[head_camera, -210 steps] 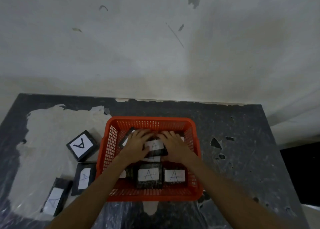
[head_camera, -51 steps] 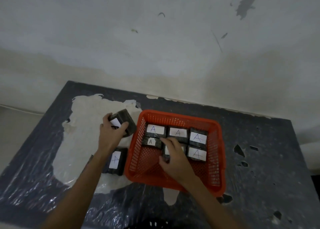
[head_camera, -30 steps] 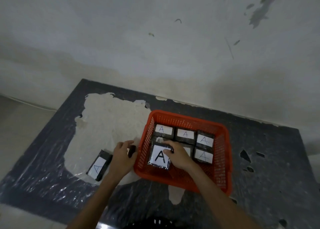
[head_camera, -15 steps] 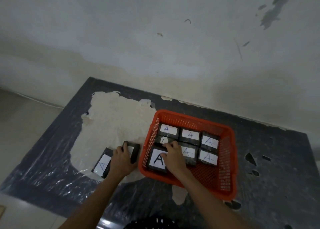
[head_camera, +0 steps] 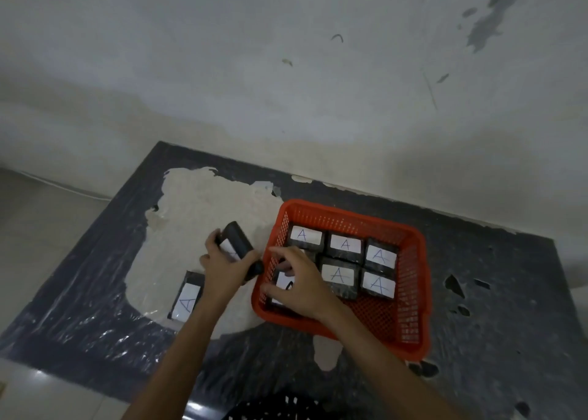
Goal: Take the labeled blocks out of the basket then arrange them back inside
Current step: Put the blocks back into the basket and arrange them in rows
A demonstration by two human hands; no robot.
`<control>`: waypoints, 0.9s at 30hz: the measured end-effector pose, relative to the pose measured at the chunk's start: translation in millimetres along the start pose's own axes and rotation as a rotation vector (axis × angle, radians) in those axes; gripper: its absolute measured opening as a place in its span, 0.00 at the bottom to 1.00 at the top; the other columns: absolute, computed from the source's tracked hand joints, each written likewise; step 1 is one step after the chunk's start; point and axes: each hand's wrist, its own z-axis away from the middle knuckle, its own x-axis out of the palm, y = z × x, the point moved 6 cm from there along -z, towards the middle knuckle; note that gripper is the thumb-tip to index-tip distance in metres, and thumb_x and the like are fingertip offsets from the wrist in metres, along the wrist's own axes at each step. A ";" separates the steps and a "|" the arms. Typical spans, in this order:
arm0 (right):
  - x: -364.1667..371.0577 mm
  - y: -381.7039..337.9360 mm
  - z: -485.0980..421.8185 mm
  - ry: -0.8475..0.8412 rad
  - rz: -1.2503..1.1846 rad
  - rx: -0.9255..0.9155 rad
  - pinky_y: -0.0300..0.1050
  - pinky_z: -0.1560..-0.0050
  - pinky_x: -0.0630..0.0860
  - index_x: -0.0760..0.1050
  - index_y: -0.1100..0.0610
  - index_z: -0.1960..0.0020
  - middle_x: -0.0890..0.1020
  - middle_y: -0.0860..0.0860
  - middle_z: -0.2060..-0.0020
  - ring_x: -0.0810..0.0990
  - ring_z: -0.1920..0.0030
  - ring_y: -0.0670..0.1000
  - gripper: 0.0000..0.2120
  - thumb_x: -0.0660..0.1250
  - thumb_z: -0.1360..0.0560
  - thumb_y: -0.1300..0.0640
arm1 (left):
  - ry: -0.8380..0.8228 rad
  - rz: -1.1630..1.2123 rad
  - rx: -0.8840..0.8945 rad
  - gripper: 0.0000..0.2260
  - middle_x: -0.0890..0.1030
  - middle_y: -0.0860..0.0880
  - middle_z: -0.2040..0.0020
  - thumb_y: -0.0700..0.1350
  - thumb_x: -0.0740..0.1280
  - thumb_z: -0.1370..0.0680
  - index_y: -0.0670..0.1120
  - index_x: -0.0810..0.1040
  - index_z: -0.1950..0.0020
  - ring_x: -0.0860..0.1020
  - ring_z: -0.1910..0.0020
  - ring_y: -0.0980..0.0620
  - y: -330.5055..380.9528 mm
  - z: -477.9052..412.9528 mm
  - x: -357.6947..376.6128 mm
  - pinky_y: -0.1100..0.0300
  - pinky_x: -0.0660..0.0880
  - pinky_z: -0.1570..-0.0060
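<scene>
Dark table (head_camera: 477,292), orange basket (head_camera: 350,211) with five labelled blocks (head_camera: 338,274) inside; left hand (head_camera: 222,268) grips outside block (head_camera: 237,241), right hand (head_camera: 302,286) curves over sixth block (head_camera: 284,284), grip unclear

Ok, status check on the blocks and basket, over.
Left hand grips lifted block beside basket. Right hand on corner block inside, grip unclear. Table block waits outside; basket's near strip bare.

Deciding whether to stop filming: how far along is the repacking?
At least five labelled blocks sit packed in the orange basket. The right hand is over one more block in its near-left corner; the left hand grips a raised block. A last block waits on the table.
</scene>
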 end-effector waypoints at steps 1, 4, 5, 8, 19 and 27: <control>1.5 -6.5 -1.6 0.012 -0.015 -0.020 0.33 0.45 0.72 0.66 0.42 0.36 0.70 0.40 0.44 0.72 0.45 0.38 0.26 0.70 0.31 0.45 | -0.041 0.085 0.023 0.38 0.68 0.38 0.38 0.51 0.76 0.33 0.55 0.56 0.31 0.75 0.48 0.45 9.3 6.0 6.8 0.60 0.78 0.62; -8.5 -9.7 -3.7 0.121 -0.145 0.015 0.35 0.55 0.76 0.70 0.47 0.41 0.77 0.44 0.50 0.77 0.52 0.38 0.16 0.69 0.27 0.53 | -0.190 0.239 0.059 0.27 0.72 0.43 0.40 0.51 0.72 0.29 0.54 0.60 0.37 0.77 0.45 0.47 24.9 25.2 31.8 0.55 0.78 0.49; -15.4 -4.8 -1.9 0.146 -0.186 0.052 0.35 0.57 0.77 0.70 0.48 0.40 0.77 0.45 0.50 0.78 0.54 0.39 0.16 0.69 0.26 0.55 | -0.216 0.249 0.052 0.23 0.73 0.45 0.41 0.51 0.70 0.27 0.53 0.61 0.38 0.78 0.46 0.49 25.1 29.3 37.9 0.57 0.78 0.50; -39.7 16.1 11.5 0.163 -0.175 0.131 0.27 0.54 0.73 0.70 0.50 0.39 0.76 0.40 0.49 0.76 0.50 0.36 0.19 0.71 0.27 0.57 | -0.234 0.193 0.003 0.12 0.78 0.47 0.48 0.51 0.66 0.24 0.47 0.69 0.45 0.79 0.52 0.54 16.8 31.2 47.3 0.63 0.75 0.59; -128.0 106.9 90.4 0.035 0.148 0.545 0.42 0.56 0.74 0.73 0.49 0.43 0.80 0.50 0.52 0.79 0.54 0.49 0.10 0.65 0.23 0.58 | -0.604 -0.474 0.494 0.09 0.79 0.49 0.46 0.40 0.65 0.24 0.48 0.79 0.45 0.75 0.49 0.56 3.6 58.3 136.3 0.63 0.73 0.45; -115.5 137.5 106.1 -0.058 0.455 0.683 0.43 0.48 0.76 0.76 0.59 0.41 0.78 0.57 0.44 0.78 0.48 0.54 0.13 0.65 0.25 0.61 | -0.623 -0.850 0.765 0.17 0.74 0.49 0.36 0.42 0.61 0.23 0.51 0.72 0.34 0.69 0.40 0.49 -1.6 66.0 168.9 0.53 0.67 0.38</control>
